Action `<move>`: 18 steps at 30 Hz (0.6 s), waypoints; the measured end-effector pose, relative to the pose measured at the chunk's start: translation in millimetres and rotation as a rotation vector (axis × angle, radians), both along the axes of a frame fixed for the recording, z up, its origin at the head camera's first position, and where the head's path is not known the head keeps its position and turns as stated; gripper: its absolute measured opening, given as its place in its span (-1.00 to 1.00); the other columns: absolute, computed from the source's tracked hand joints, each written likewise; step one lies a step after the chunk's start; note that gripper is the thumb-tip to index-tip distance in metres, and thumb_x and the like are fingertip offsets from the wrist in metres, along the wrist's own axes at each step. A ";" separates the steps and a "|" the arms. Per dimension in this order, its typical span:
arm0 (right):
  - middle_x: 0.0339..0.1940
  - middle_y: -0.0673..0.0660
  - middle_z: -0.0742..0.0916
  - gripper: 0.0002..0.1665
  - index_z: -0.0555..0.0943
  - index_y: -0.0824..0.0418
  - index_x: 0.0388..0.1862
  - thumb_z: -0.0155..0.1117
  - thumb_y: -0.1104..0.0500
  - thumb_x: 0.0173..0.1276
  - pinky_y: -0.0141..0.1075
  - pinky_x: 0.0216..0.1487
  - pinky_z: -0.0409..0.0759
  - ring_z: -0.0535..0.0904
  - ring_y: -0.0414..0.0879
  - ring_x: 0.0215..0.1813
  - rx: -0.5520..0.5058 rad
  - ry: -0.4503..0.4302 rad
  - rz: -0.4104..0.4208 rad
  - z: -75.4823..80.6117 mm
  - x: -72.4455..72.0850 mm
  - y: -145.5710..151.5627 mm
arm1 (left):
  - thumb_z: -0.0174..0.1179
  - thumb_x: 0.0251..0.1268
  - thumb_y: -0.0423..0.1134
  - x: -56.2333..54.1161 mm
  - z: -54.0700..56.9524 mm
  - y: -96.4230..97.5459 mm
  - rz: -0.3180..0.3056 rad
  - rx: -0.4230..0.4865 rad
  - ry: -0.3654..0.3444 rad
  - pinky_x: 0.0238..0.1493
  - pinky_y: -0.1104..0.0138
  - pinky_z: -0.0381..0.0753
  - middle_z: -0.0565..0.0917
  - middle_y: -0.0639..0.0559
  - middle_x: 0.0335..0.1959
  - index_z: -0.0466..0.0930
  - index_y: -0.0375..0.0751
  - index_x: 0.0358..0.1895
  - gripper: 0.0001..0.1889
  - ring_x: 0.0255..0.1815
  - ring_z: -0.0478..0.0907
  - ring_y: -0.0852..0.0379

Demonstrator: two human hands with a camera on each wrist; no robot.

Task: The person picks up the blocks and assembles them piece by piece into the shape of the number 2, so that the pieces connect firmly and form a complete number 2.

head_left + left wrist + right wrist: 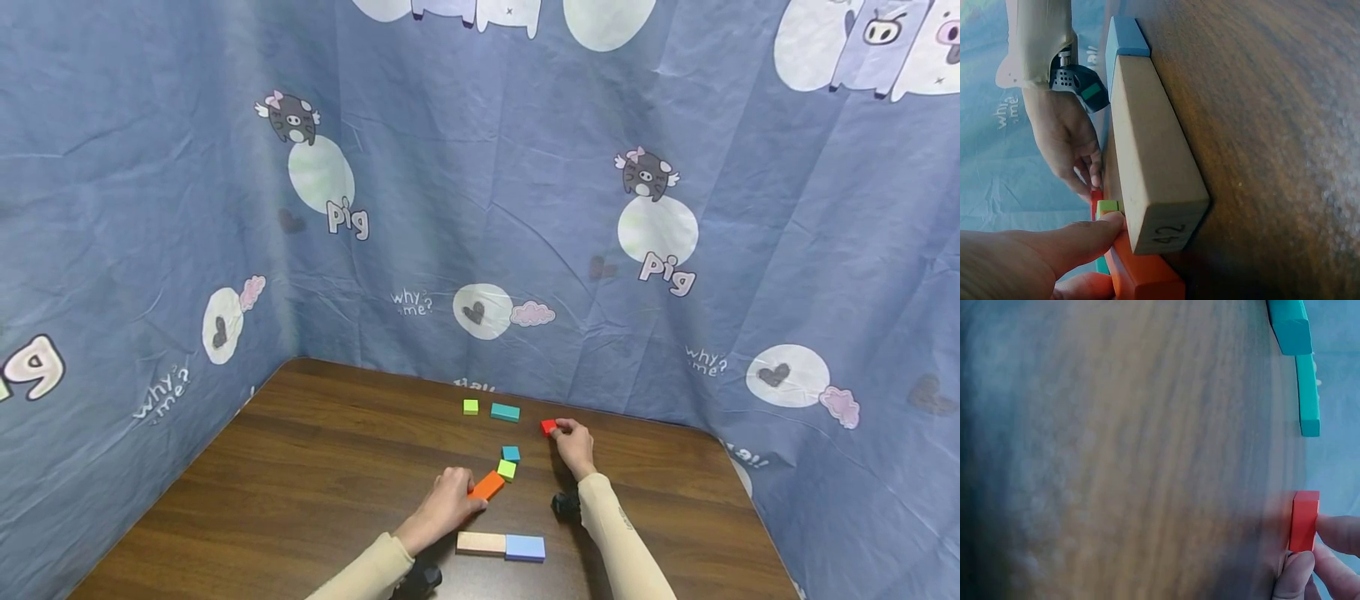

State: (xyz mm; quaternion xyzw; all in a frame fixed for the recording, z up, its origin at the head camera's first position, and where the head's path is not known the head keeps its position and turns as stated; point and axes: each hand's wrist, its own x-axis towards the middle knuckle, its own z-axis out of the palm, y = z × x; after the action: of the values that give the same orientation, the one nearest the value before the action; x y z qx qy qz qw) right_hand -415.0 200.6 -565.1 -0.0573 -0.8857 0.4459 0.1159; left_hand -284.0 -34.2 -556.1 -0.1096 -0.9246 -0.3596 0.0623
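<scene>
**Across the brown table [300,467], gripped an orange block [487,486] and pinched a red block [548,427]**

Held the orange block in the left hand [447,498], beyond a beige block [481,544] and a pale blue block [525,547] set end to end, with thumb and fingers against opposite sides. Saw its far end angled toward a lime block [507,471], touching it or just beside it; could not tell which. Found a small blue-green block [511,453] just past the lime one.

Pinched the red block between thumb and fingers of the right hand [576,447], near the table's back edge, to the right of a long teal block [506,412].

Judged both held blocks light and stiff, likely painted wood, from the crisp edges and flat faces; expected no give under a squeeze and little risk of breakage. Expected some slip on the smooth coloured faces, so favoured flat finger pads over bare tips. Rated the long sides near mid-length the best hold on the orange block, for less swing at either end. Rated two opposite faces best for the shorter red block, with fingertips kept high, clear of the wood beneath. Considered a gentle pinch enough for either.
</scene>
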 end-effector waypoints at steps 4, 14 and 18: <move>-0.18 0.22 0.74 -0.70 0.66 0.28 -0.02 0.27 0.28 0.26 -0.10 -0.01 0.48 0.61 0.07 -0.09 -0.001 -0.003 0.027 -1.6 0.1 0.7 | 0.50 -0.12 -0.28 0.8 -1.5 0.1 -0.003 0.004 0.006 -0.55 0.39 0.34 0.54 0.01 -0.56 0.55 -0.29 -0.51 -0.73 -0.58 0.32 0.22; -0.13 0.24 0.71 -0.67 0.62 0.30 0.05 0.23 0.27 0.32 -0.05 0.02 0.49 0.60 0.07 -0.06 0.056 -0.023 0.146 2.4 3.2 -2.9 | 0.51 -0.13 -0.29 1.5 0.9 -1.1 -0.013 0.002 0.035 -0.55 0.40 0.33 0.53 0.03 -0.58 0.54 -0.30 -0.53 -0.72 -0.59 0.30 0.23; -0.19 0.19 0.73 -0.70 0.65 0.28 0.00 0.27 0.26 0.28 -0.09 -0.04 0.51 0.61 0.01 -0.13 0.037 -0.030 0.138 3.6 4.1 -3.3 | 0.50 -0.13 -0.28 1.3 1.1 -1.4 -0.017 0.006 0.029 -0.55 0.39 0.34 0.55 0.01 -0.57 0.54 -0.30 -0.52 -0.72 -0.58 0.32 0.22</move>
State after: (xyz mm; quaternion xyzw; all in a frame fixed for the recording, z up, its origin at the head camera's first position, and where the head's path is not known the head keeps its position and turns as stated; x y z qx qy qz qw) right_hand -410.9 197.3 -561.4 -0.0006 -0.8972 0.4355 0.0724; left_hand -282.7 -35.6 -555.0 -0.1224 -0.9216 -0.3611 0.0732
